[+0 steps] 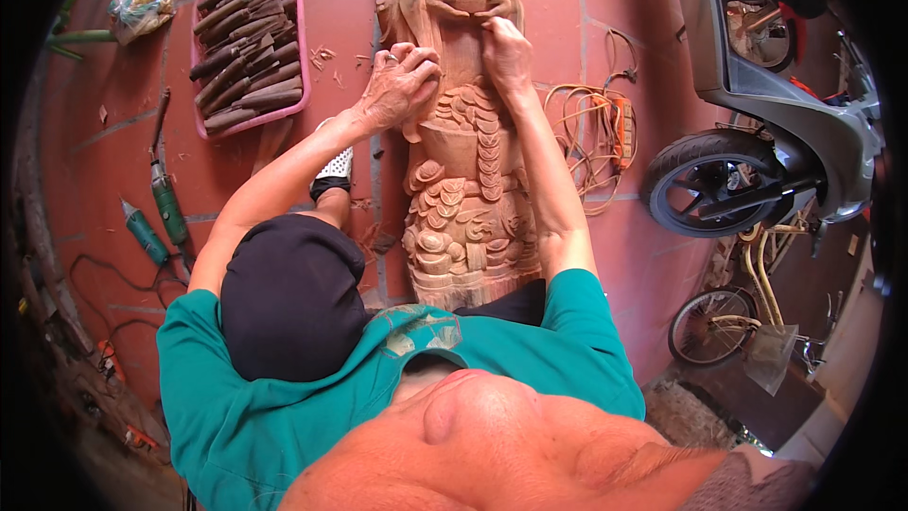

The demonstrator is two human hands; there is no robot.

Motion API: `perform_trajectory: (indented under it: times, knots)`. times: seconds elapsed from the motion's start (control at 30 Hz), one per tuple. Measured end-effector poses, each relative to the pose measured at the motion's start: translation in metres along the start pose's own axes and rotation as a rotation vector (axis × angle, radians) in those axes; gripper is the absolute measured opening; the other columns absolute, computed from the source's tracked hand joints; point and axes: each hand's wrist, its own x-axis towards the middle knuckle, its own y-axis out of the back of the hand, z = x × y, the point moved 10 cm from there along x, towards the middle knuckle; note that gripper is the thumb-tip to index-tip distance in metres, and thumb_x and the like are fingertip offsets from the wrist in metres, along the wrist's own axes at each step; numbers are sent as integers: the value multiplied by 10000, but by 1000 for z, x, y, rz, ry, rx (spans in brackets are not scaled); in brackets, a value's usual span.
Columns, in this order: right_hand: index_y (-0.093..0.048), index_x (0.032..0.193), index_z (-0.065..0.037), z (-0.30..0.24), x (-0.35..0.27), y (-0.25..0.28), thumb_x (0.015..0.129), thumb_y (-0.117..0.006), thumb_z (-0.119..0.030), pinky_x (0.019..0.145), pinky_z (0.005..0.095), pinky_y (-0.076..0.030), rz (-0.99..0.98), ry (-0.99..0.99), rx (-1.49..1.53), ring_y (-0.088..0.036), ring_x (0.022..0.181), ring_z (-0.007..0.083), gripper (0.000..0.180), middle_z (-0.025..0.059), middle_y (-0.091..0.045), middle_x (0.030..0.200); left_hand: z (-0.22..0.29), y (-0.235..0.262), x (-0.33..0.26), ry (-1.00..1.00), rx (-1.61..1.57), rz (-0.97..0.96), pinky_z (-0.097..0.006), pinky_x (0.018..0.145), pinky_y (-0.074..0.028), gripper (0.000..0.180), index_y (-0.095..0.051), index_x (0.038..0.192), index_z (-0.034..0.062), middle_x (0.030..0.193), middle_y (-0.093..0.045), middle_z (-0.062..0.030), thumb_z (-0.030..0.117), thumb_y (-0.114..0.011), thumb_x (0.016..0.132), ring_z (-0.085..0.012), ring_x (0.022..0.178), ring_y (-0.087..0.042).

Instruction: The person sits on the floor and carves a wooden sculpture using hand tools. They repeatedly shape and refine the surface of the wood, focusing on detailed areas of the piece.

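A carved wooden statue (463,147) lies lengthwise on the floor in front of me, with carved robes, carved hands and stacks of coin-like discs. My left hand (405,85) rests on the statue's left side, its fingers curled in. Whatever it may hold is hidden under the fingers. Beside the statue's carved right-hand fingers, my right hand (508,55) is closed in a pinch against the wood. Anything between its fingertips is too small or covered to name.
A pink tray (305,47) full of carving chisels (248,47) stands at the left. Green power tools (167,208) lie nearer, with cables. An orange power strip (622,132) and its cord sit right of the statue. A motorbike (785,132) and a bicycle (714,322) stand farther right.
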Motion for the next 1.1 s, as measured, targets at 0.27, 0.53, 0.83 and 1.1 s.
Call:
perform_trajectory:
  times: [0.27,0.53,0.83,1.1]
  knots:
    - [-628,961,-99,-52,29,-19,894,-660,-158,687,402,-546,32,88,160,-689,828,302,95,97,-689,913,-2,-1,0,11,16,1,-433,978,-352,259,-636,1075,171,1241,-562,-8,181,-704,826,-279,1189,-482]
    - [-608,893,-88,-65,26,-38,937,-584,-207,641,395,-556,-17,214,-104,-695,788,269,129,86,-682,854,-4,-1,-2,18,15,-38,-432,977,-355,265,-640,1082,169,1251,-560,-2,181,-707,826,-276,1200,-480]
    - [-652,901,-69,-43,13,-16,929,-682,-221,590,414,-522,-57,-67,200,-693,697,330,158,156,-687,764,0,0,-3,12,26,1,-425,972,-355,283,-635,1100,161,1268,-550,-6,181,-704,826,-266,1195,-488]
    - [-656,941,-89,-60,30,-56,920,-654,-237,654,480,-536,-48,-96,88,-689,765,389,150,165,-701,804,-2,-3,-12,17,67,-11,-444,976,-364,346,-630,1137,119,1323,-537,-51,174,-721,808,-279,1235,-473]
